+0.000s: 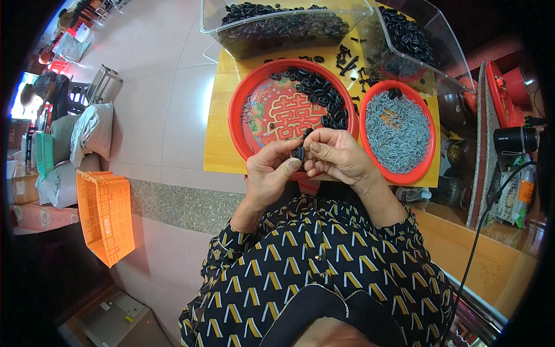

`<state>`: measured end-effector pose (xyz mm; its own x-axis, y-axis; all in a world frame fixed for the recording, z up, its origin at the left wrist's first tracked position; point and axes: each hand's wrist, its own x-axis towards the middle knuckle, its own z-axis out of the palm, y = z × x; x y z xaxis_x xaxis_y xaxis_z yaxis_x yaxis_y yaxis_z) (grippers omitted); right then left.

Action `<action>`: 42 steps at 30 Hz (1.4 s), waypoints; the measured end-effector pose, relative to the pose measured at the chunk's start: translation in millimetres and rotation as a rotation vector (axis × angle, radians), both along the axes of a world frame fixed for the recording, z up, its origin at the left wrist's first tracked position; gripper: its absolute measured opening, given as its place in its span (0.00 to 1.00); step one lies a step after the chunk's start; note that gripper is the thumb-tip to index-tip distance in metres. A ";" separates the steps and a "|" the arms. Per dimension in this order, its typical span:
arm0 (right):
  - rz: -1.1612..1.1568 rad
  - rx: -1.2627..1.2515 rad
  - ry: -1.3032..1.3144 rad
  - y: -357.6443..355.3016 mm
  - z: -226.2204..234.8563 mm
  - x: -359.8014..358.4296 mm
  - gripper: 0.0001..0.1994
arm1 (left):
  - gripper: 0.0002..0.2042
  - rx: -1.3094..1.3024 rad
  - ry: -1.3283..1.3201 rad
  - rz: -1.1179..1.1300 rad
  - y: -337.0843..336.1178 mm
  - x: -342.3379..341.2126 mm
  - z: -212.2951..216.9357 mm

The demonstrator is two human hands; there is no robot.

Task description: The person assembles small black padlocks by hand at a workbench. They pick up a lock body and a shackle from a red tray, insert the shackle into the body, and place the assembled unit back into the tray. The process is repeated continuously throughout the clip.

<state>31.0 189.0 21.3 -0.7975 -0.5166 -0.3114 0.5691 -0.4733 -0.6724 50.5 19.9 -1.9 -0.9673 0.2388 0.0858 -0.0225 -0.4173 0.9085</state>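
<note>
one black oval plastic part (298, 153), ribbed, located near 6 o'clock on the round red tray (235, 115): pinched between thumb and forefinger of the left hand (272, 170), the pinch closed about its width. right hand (338, 153), at 4 o'clock of the part: fingers curled, thumb drawn in, a small dark piece (307, 133) at its fingertips; whether it was gripped, could not be told. round tray, 12 to 4 o'clock: black parts (324, 95), heaped, finished or unfinished not distinguishable. at 3 o'clock: red oval tray (363, 124), silver-grey screws (399, 133), plentiful. at 12 and 2 o'clock: two clear plastic bins (208, 29), (457, 52), well stocked with black pieces. progress, as judged: one piece mid-handling; considerable stock remained.
</note>
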 end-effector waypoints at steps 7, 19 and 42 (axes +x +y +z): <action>0.033 0.117 0.049 -1.3 8.4 6.0 0.08 | 0.14 0.033 -0.013 -0.006 -3.6 2.2 -2.2; -0.003 0.347 0.066 -6.9 17.9 5.2 0.07 | 0.16 -0.038 0.011 -0.027 -1.0 5.5 2.8; 0.025 1.870 1.476 -22.6 -13.9 -96.8 0.06 | 0.12 -0.889 0.553 0.489 -43.5 -8.5 0.4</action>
